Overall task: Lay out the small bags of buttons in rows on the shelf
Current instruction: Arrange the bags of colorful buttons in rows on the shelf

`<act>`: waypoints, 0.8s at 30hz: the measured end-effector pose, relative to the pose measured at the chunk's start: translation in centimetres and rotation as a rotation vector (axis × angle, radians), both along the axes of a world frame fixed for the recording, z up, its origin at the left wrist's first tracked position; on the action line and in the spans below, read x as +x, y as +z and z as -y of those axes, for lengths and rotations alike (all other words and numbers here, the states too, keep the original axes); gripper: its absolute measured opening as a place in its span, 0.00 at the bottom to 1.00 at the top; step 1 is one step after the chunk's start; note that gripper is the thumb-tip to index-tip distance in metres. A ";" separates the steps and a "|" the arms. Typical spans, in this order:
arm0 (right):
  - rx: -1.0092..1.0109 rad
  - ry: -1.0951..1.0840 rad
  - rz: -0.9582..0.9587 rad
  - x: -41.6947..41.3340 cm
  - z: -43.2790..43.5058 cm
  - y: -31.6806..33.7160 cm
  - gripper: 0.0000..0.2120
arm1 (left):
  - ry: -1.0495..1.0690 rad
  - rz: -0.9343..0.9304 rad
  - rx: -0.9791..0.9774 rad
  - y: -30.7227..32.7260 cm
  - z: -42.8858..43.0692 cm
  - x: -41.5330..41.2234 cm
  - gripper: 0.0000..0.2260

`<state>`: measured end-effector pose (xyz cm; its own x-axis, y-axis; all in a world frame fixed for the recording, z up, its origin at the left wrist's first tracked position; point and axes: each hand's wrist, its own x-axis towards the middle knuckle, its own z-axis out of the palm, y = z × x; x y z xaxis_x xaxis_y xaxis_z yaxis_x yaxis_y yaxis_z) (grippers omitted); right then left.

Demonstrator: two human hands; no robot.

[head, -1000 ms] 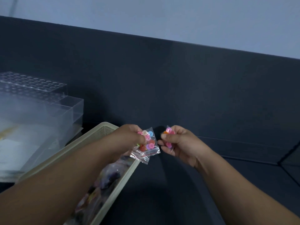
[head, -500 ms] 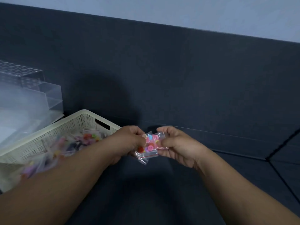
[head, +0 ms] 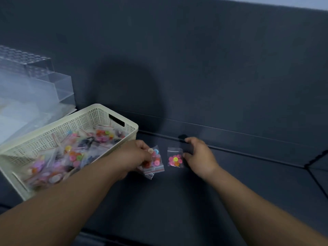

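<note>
Bags going onto the shelf [head: 230, 183]
Left hand [head: 134, 157] pinches a bag stack [head: 153, 162]; right hand [head: 200, 155], fingers spread, touches a single bag [head: 175, 158] at its 9 o'clock.

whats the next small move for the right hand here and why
Probably let go of the single bag and draw the right hand away: the bag already looks flat on the dark shelf, with only the fingertips at its right edge. The left hand holds a small stack of bags beside it, so one of those likely goes next.
</note>
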<state>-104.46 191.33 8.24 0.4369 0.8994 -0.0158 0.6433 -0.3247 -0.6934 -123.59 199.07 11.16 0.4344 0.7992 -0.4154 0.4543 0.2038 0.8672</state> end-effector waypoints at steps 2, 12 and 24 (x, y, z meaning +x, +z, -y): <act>0.096 0.093 0.190 -0.3 1.1 -0.6 0.12 | 0.001 -0.008 -0.001 -0.2 -0.1 0.1 0.06; -0.136 0.424 0.527 -0.9 2.1 -2.4 0.24 | 0.007 0.029 0.007 -0.3 -0.7 1.2 0.07; -0.116 0.505 0.492 -0.6 -0.2 -1.6 0.23 | 0.090 0.101 0.043 -0.1 -1.7 1.5 0.06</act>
